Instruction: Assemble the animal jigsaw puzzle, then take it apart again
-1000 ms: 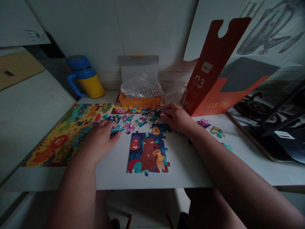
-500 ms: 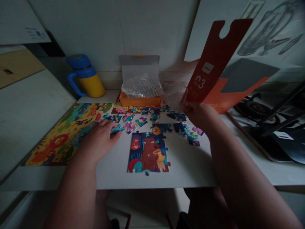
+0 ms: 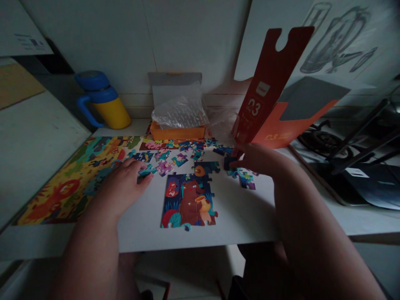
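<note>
Puzzle piece [image 3: 228,163], dark blue, lies on the white table [image 3: 187,243] at the thumb and fingertips of my right hand [image 3: 254,158]. Taking the joined bear section [image 3: 189,202] as the centre of my clock, with twelve pointing at the wall, that puts it between one and two. From the head view I can see my digits touching its edge, but I cannot tell whether they pinch it or just rest there. My left hand [image 3: 125,179] is at ten o'clock, loosely open, thumb and forefinger parted, with a teal piece [image 3: 147,171] right by the tips; contact there is unclear to me. At two, just past my right fingers, I have a blue-green cluster [image 3: 246,179]. Close to the bear's upper edge, between twelve and one, lies an orange-and-blue piece [image 3: 201,168], and loose pieces [image 3: 164,167] scatter from eleven round to one. Further out I see an orange tray [image 3: 178,134] at twelve, heaped with clear plastic [image 3: 179,114], and a tall orange box [image 3: 262,96] at one. A blue-and-yellow jug [image 3: 108,108] stands at eleven, a yellow picture sheet [image 3: 67,189] spreads between nine and ten, and a stove burner [image 3: 326,143] sits at two.
</note>
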